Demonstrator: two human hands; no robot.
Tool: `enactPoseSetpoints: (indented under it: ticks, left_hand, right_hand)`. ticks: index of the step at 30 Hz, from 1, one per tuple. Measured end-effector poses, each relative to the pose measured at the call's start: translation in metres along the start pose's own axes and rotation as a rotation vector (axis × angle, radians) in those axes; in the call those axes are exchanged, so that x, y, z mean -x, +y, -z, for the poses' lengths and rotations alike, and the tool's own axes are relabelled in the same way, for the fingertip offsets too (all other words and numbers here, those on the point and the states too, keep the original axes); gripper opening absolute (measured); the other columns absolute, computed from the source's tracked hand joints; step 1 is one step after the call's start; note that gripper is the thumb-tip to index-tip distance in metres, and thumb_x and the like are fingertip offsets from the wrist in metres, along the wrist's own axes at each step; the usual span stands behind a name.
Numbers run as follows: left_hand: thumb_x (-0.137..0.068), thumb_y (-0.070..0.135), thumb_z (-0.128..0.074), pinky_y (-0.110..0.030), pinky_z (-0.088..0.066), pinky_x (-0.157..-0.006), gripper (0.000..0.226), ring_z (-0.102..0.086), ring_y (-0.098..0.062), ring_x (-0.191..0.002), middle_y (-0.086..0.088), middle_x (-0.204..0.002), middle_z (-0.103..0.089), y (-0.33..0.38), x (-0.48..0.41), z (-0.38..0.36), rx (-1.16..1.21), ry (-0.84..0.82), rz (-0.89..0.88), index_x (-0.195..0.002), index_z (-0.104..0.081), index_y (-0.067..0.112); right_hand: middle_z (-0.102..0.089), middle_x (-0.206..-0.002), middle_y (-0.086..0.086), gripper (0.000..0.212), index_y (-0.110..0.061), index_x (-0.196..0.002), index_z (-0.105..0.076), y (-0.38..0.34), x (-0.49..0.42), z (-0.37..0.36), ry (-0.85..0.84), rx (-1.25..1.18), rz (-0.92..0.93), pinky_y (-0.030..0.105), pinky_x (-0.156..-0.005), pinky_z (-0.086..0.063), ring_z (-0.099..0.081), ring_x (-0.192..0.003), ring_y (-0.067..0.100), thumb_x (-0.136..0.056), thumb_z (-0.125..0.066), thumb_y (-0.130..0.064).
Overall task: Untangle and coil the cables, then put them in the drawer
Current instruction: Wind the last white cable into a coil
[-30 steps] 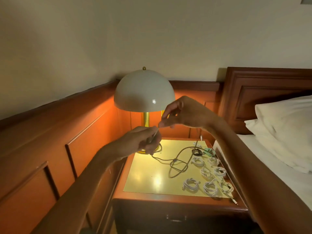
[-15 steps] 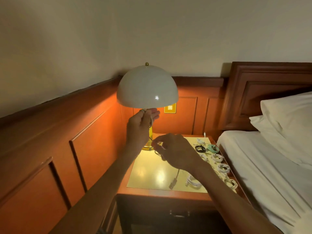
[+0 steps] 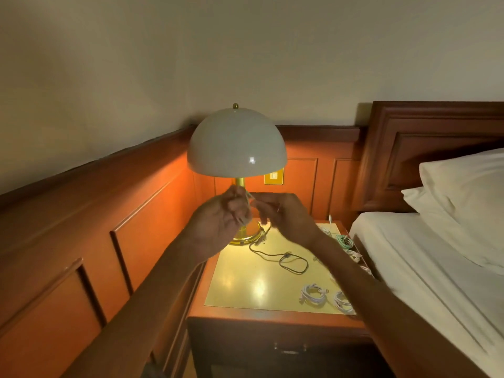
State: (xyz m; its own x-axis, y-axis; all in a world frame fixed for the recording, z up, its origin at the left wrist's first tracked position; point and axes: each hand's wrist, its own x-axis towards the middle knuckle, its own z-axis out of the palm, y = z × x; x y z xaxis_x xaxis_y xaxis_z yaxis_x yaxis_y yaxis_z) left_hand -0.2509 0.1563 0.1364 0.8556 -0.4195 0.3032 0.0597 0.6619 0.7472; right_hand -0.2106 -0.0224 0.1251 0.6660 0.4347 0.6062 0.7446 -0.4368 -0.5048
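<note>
Both hands are raised in front of the lamp (image 3: 237,143) stem. The left hand (image 3: 218,222) curls its fingers round the upper end of the dark cable (image 3: 293,261). The right hand (image 3: 286,214), at its 3 o'clock and almost touching it, seems to pinch the same strand, though blur hides the fingertips. From the hands the cable drops to the desk (image 3: 245,290) and ends in a loose loop near its centre. White coiled cables (image 3: 313,293) lie at the desk's 5 o'clock, a green coil (image 3: 345,241) at 2 o'clock. The drawer (image 3: 289,350) front sits below the desk's near edge.
</note>
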Motion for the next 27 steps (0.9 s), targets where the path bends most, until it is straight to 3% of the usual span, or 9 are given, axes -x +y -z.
enactPoseSetpoints:
  ticks: [2, 4, 6, 8, 11, 14, 19, 23, 27]
  left_hand:
    - [-0.097, 0.015, -0.050, -0.028, -0.057, -0.080, 0.015, -0.068, -0.010, -0.073, -0.001, -0.080, -0.067, -0.003, -0.010, -0.007, 0.227, 0.190, -0.135, -0.099, -0.062, 0.007]
    - [-0.104, 0.019, -0.040, -0.029, -0.057, -0.085, 0.025, -0.071, -0.015, -0.093, -0.008, -0.104, -0.071, -0.003, -0.020, -0.004, 0.221, 0.325, -0.246, -0.109, -0.061, 0.005]
    - [-0.105, 0.017, -0.040, -0.027, -0.056, -0.088, 0.025, -0.070, -0.017, -0.101, -0.010, -0.111, -0.069, -0.007, -0.028, 0.006, -0.048, 0.475, -0.320, -0.109, -0.061, 0.005]
    - [-0.104, 0.013, -0.043, -0.025, -0.055, -0.087, 0.023, -0.070, -0.016, -0.101, -0.006, -0.104, -0.072, -0.016, -0.029, 0.020, -0.578, 0.598, -0.354, -0.104, -0.065, 0.006]
    - [-0.104, 0.022, -0.045, -0.017, -0.053, -0.078, 0.026, -0.069, 0.000, -0.087, 0.006, -0.092, -0.073, -0.027, -0.021, 0.039, -1.329, 0.398, -0.327, -0.100, -0.069, 0.013]
    - [-0.104, 0.026, -0.043, -0.011, -0.047, -0.067, 0.032, -0.068, -0.001, -0.072, 0.005, -0.079, -0.071, -0.028, -0.011, 0.044, -1.507, 0.097, -0.115, -0.092, -0.068, 0.009]
    - [-0.107, 0.024, -0.028, -0.025, -0.052, -0.070, 0.050, -0.050, -0.010, -0.056, -0.008, -0.062, -0.052, -0.012, -0.003, 0.030, -1.095, -0.179, 0.210, -0.088, -0.058, -0.010]
    - [-0.099, 0.031, -0.048, -0.025, -0.050, -0.072, 0.028, -0.046, -0.008, -0.054, 0.007, -0.057, -0.046, -0.008, -0.005, 0.020, -0.430, -0.224, 0.173, -0.081, -0.063, 0.015]
    - [-0.102, 0.018, -0.041, -0.026, -0.058, -0.076, 0.033, -0.065, -0.006, -0.065, 0.002, -0.073, -0.063, -0.013, -0.023, 0.005, 0.213, 0.122, -0.053, -0.089, -0.070, 0.009]
  right_hand:
    - [-0.061, -0.061, -0.010, 0.025, -0.015, -0.115, -0.070, -0.002, 0.010, -0.023, -0.003, 0.008, -0.079, 0.013, -0.055, -0.042, -0.057, -0.050, 0.002, -0.104, -0.050, -0.025]
    - [-0.063, -0.061, -0.008, 0.024, -0.013, -0.108, -0.070, -0.008, 0.022, -0.039, -0.062, -0.009, -0.199, 0.013, -0.052, -0.044, -0.058, -0.048, 0.002, -0.104, -0.050, -0.025]
    - [-0.067, -0.065, -0.007, 0.024, -0.016, -0.106, -0.071, -0.015, 0.033, -0.046, -0.129, 0.069, -0.254, 0.012, -0.056, -0.045, -0.060, -0.051, 0.000, -0.104, -0.050, -0.026]
    - [-0.071, -0.077, -0.002, 0.023, -0.021, -0.107, -0.070, -0.019, 0.038, -0.044, -0.193, 0.275, -0.233, 0.022, -0.066, -0.050, -0.067, -0.067, 0.006, -0.104, -0.049, -0.029]
    - [-0.072, -0.094, 0.002, 0.023, -0.027, -0.114, -0.068, -0.021, 0.031, -0.020, -0.190, 0.689, -0.102, 0.034, -0.078, -0.054, -0.069, -0.088, 0.024, -0.103, -0.049, -0.031]
    - [-0.074, -0.100, -0.003, 0.024, -0.030, -0.114, -0.071, -0.016, 0.015, 0.020, -0.229, 0.741, 0.011, 0.038, -0.087, -0.052, -0.068, -0.091, 0.019, -0.099, -0.055, -0.039]
    - [-0.077, -0.095, -0.010, 0.021, -0.026, -0.100, -0.078, 0.007, -0.011, 0.055, -0.319, 0.513, 0.154, 0.029, -0.079, -0.053, -0.067, -0.080, 0.002, -0.092, -0.065, -0.041]
    - [-0.076, -0.090, 0.001, 0.016, -0.019, -0.093, -0.075, 0.014, -0.006, 0.041, -0.271, -0.054, -0.099, 0.017, -0.083, -0.050, -0.069, -0.085, 0.009, -0.098, -0.060, -0.020]
    - [-0.052, -0.074, 0.010, 0.024, -0.003, -0.100, -0.070, 0.009, 0.017, 0.003, -0.115, -0.550, -0.397, 0.051, -0.077, -0.060, -0.057, -0.063, 0.018, -0.103, -0.052, -0.018]
